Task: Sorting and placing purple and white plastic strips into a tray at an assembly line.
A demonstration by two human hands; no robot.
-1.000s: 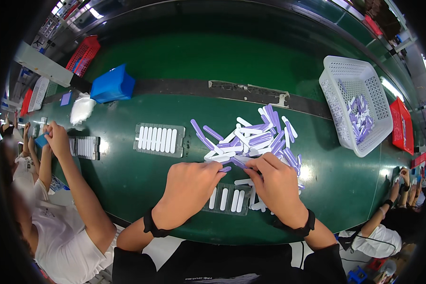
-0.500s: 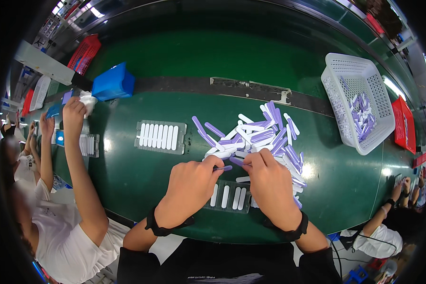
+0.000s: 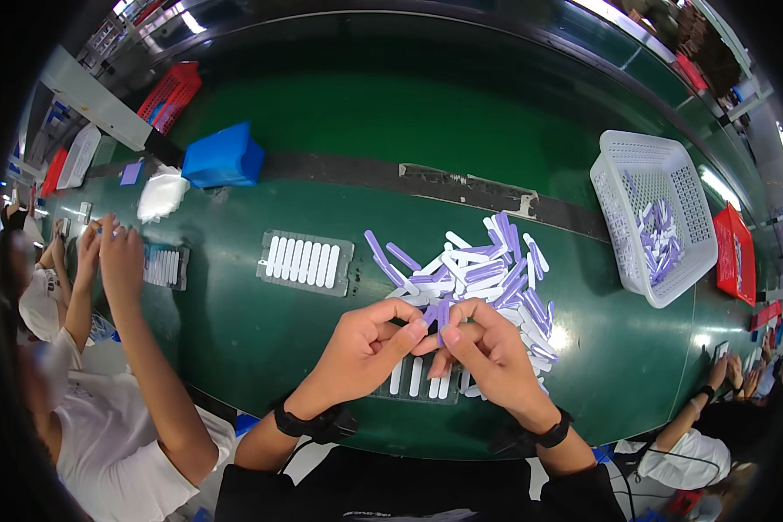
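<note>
My left hand (image 3: 365, 350) and my right hand (image 3: 494, 361) meet over the near edge of the pile. Each pinches a thin, round-ended purple strip, shaped like a small nail file: the left one (image 3: 430, 315) leans against the right one (image 3: 445, 315). Below them lies a clear tray (image 3: 406, 391), partly hidden by my hands, with several white strips upright in it. Just beyond my fingers spreads a loose pile of white and purple strips (image 3: 483, 274). To the left a second clear tray (image 3: 346, 271) holds a row of several white strips.
A white perforated basket (image 3: 613, 209) with more strips stands at the right, beside a red tray (image 3: 733, 252). A blue bin (image 3: 224, 157), a white crumpled bag (image 3: 161, 195) and a red basket (image 3: 176, 91) are at the far left. A co-worker's arm (image 3: 152, 348) reaches in at the left.
My hands have drawn together and turned, so the two purple strips now stand upright side by side. The co-worker's hands at the left have moved lower. The whole view has shifted slightly.
</note>
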